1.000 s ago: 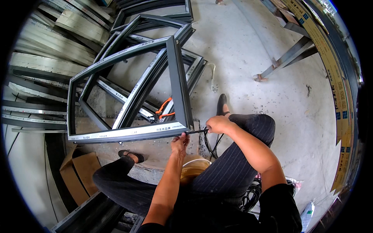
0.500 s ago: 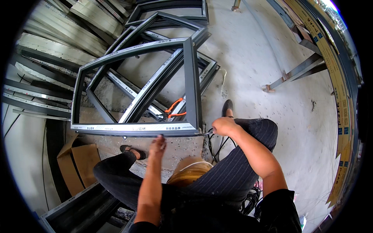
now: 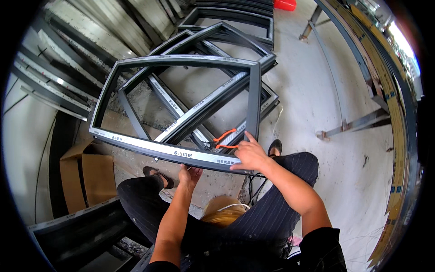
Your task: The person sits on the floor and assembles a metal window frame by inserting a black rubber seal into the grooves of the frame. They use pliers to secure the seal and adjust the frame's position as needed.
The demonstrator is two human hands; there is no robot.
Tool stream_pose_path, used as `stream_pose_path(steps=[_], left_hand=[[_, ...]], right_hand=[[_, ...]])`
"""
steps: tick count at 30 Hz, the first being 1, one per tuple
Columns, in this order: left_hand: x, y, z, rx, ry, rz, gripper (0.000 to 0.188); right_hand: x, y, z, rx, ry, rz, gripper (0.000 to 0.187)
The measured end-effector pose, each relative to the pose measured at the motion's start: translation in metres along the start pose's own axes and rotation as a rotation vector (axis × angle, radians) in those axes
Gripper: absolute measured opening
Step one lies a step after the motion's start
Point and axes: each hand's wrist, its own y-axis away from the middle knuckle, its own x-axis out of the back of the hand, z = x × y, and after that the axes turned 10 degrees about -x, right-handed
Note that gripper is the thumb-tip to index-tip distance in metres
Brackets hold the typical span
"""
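A dark grey window frame (image 3: 183, 154) with white printed protective film leans over other frames, its near rail across my knees' front. My left hand (image 3: 190, 176) grips that rail from below near its middle, fingers partly hidden behind it. At the near right corner, my right hand (image 3: 250, 155) clasps the rail, thumb on the near side and fingers over the top. Beyond the rail, a tool with two orange handles (image 3: 225, 135) lies on a lower frame; its head is partly hidden.
More grey frames (image 3: 233, 14) lie stacked farther off. Long profiles (image 3: 59, 50) lean at the left. An open cardboard box (image 3: 97, 179) stands near my left foot, and a yellowish roll (image 3: 223, 215) sits between my legs. A steel-legged rack (image 3: 358, 124) stands at right.
My right hand has gone from a thin tool at the frame's near right corner to grasping the rail. My left hand has closed on the rail. The frame's near edge now tilts downward to the right.
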Motion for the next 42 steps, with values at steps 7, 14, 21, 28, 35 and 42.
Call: stream_pose_path(steps=[7,14,21,28,35,42], left_hand=[[0.004,-0.004,-0.015,-0.114,-0.066,-0.061,0.052],[-0.008,-0.004,-0.016,-0.167,-0.122,-0.132,0.051],[-0.012,-0.034,0.024,-0.259,-0.320,-0.121,0.046],[-0.003,-0.059,0.075,-0.313,-0.466,-0.076,0.043],[0.059,-0.057,0.038,-0.345,-0.583,0.005,0.044],[0.047,-0.004,0.040,-0.195,-0.411,-0.018,0.044]], right_hand=[[-0.001,0.004,-0.005,0.074,-0.070,0.127,0.052],[0.009,0.024,-0.016,0.022,-0.062,0.229,0.053],[-0.003,0.014,-0.055,-0.068,-0.088,0.264,0.052],[-0.035,-0.023,-0.102,-0.118,-0.150,0.077,0.056],[-0.039,-0.063,-0.138,-0.086,-0.244,-0.054,0.059],[-0.029,-0.096,-0.130,-0.091,-0.253,-0.310,0.067]])
